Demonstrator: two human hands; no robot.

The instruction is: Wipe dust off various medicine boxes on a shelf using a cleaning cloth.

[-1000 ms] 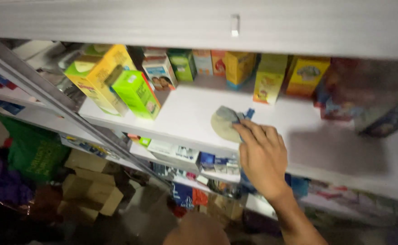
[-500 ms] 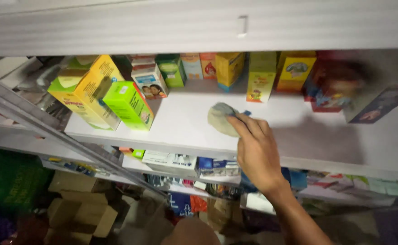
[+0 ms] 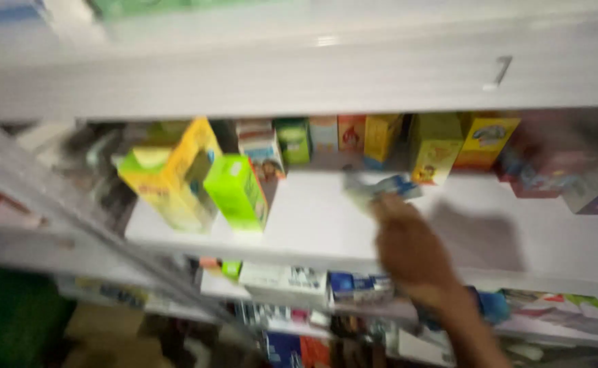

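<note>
A: Status on the right hand (image 3: 411,255)?

B: It's reaching onto the white shelf (image 3: 312,225), fingers closed on a cloth (image 3: 374,191), pale with a blue part. Frame is motion-blurred, so I can't tell how tight the pinch is. Left hand is out of view.

A: Where's the cloth sitting?

B: On the shelf surface at the fingertips, just beyond the knuckles. Directly behind the grip is a yellow box (image 3: 435,148). Well off to the grip's left are a lime-green box (image 3: 236,192) and a tall yellow-green box (image 3: 169,174). Off to its right, a reddish package (image 3: 551,167), blurred.

A: Handling?

B: My read: light, soft, no stiffness, so it'll bunch and drape rather than hold shape. Not fragile, and low slip risk on skin. Best taken as a gathered wad in the middle, not by a corner, otherwise the loose end drags across the shelf and could catch the boxes behind the grip.

A: Below the grip?

B: A lower shelf with small flat packs (image 3: 282,279), beneath the wrist.
</note>
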